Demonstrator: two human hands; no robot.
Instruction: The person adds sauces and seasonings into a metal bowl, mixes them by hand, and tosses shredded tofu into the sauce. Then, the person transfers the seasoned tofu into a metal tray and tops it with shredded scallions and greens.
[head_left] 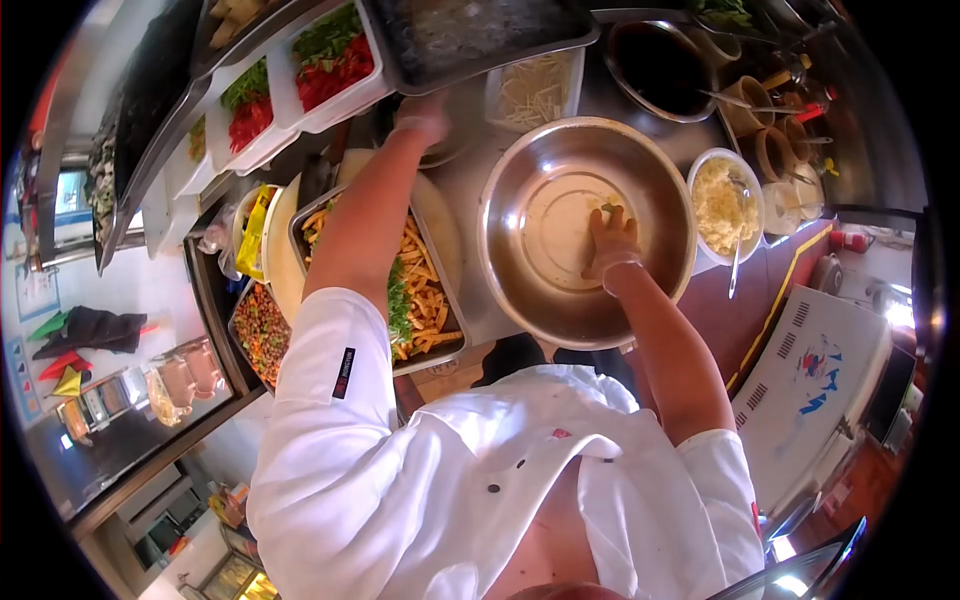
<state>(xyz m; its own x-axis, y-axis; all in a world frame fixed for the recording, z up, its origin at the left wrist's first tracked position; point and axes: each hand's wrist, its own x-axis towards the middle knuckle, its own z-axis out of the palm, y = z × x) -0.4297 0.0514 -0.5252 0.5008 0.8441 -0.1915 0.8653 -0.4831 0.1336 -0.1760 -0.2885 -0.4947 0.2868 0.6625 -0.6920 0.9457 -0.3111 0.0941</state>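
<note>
My right hand, in what looks like a clear glove, reaches into a large steel bowl. Its fingers are apart, and a small green scrap shows by the fingertips. Otherwise only wet traces mark the bowl's bottom. My left hand stretches to the back of the counter, above a partly hidden round container. Motion smears its fingers, so their grip cannot be made out. Under my left forearm lies a tray of brown fried strips and chopped greens.
White tubs of red and green cut vegetables stand at the back left. A tub of pale strips, a basin of dark liquid and a bowl of minced pale food with a spoon surround the steel bowl. A white chest stands right.
</note>
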